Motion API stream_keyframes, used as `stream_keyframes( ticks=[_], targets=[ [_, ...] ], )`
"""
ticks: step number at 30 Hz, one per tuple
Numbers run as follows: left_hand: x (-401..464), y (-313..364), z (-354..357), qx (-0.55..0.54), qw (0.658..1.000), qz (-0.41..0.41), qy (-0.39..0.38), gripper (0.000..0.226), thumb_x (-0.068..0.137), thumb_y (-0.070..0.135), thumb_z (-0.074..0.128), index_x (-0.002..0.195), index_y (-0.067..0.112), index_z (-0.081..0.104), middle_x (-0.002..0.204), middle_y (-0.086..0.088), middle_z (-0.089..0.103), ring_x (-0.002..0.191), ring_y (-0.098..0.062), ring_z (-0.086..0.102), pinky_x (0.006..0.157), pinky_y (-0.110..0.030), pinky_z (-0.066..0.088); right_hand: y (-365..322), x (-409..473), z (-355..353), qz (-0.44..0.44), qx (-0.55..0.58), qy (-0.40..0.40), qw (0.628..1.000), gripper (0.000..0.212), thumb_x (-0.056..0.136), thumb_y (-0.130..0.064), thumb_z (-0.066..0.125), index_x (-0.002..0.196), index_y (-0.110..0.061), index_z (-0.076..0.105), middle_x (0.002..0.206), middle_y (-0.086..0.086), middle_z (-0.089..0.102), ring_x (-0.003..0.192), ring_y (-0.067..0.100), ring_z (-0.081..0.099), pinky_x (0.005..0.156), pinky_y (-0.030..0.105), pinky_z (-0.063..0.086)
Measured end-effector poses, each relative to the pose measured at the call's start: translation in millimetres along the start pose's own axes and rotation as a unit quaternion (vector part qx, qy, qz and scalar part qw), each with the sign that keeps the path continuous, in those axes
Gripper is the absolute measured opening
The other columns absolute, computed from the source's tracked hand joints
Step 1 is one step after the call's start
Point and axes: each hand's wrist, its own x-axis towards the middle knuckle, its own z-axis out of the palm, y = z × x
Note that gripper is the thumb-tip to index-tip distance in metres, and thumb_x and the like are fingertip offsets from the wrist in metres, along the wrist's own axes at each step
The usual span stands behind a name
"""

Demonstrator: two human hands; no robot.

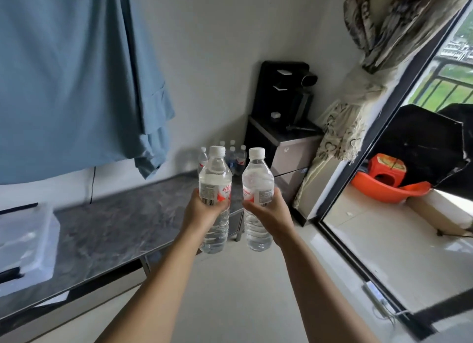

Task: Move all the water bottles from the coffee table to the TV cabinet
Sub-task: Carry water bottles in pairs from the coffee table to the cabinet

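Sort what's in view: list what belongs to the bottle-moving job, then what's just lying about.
Job:
- bottle in left hand
- bottle in right hand
- left hand
- right hand
- bottles already on the cabinet
- TV cabinet

Lying about:
- clear plastic box
- water dispenser
- orange basin
- blue cloth

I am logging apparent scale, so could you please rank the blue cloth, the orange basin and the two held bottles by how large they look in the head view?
1. blue cloth, by far the largest.
2. orange basin.
3. bottle in the left hand and bottle in the right hand: alike, so unranked; their nearness to the camera also inflates them.
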Motion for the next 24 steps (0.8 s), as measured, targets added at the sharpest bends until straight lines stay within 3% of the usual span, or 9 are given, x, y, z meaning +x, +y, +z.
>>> stream_keyframes(
  ticks=[5,10,13,17,21,24],
  targets=[
    [66,1,34,-0.01,0.999,-0.034,0.039,0.061,0.059,0.038,0.082,0.113,0.019,0.06,0.1,0.0,0.072,0.091,-0.02,0.069,0.079,-0.032,0.054,5,84,-2,0.009,0.009,-0.005,1.0,0.051,0.068,-0.025,0.081,0.11,-0.019,0.054,0.094,0.0,0.071,0.087,0.019,0.07,0.085,0.044,0.058],
    [129,-9,48,-0.002,0.995,-0.08,0.06,0.066,0.056,0.042,0.082,0.114,0.018,0.06,0.101,-0.001,0.072,0.091,-0.021,0.068,0.083,-0.035,0.055,18,150,18,0.029,-0.004,-0.04,0.999,0.062,0.057,-0.041,0.079,0.111,-0.02,0.057,0.095,0.001,0.073,0.086,0.018,0.072,0.083,0.046,0.059],
    [171,-9,56,0.008,0.994,-0.093,0.048,0.074,0.046,0.052,0.075,0.113,0.021,0.062,0.1,0.001,0.073,0.091,-0.019,0.069,0.083,-0.035,0.055,24,189,29,0.044,-0.013,-0.046,0.998,0.063,0.057,-0.039,0.079,0.112,-0.02,0.056,0.094,0.0,0.072,0.085,0.017,0.072,0.082,0.046,0.06],
    [246,-6,68,0.004,0.996,-0.089,0.02,0.054,0.064,0.032,0.08,0.113,0.02,0.063,0.101,0.0,0.072,0.092,-0.021,0.068,0.083,-0.033,0.052,23,256,47,0.059,-0.018,-0.041,0.997,0.059,0.063,-0.031,0.081,0.115,-0.02,0.053,0.098,0.001,0.071,0.088,0.017,0.07,0.084,0.044,0.059],
    [308,5,71,0.007,0.996,-0.093,0.013,0.056,0.061,0.031,0.078,0.113,0.024,0.06,0.101,0.001,0.071,0.092,-0.021,0.068,0.086,-0.037,0.054,17,313,63,0.073,-0.031,-0.029,0.996,0.059,0.069,-0.028,0.082,0.118,-0.018,0.051,0.101,0.002,0.07,0.089,0.018,0.07,0.084,0.043,0.059],
    [350,8,74,0.007,0.995,-0.099,0.019,0.057,0.064,0.029,0.08,0.115,0.02,0.057,0.101,0.0,0.071,0.089,-0.02,0.067,0.078,-0.031,0.05,17,353,76,0.087,-0.035,-0.029,0.995,0.06,0.069,-0.028,0.082,0.12,-0.018,0.05,0.101,0.001,0.069,0.089,0.018,0.07,0.084,0.043,0.059]
  ],
)
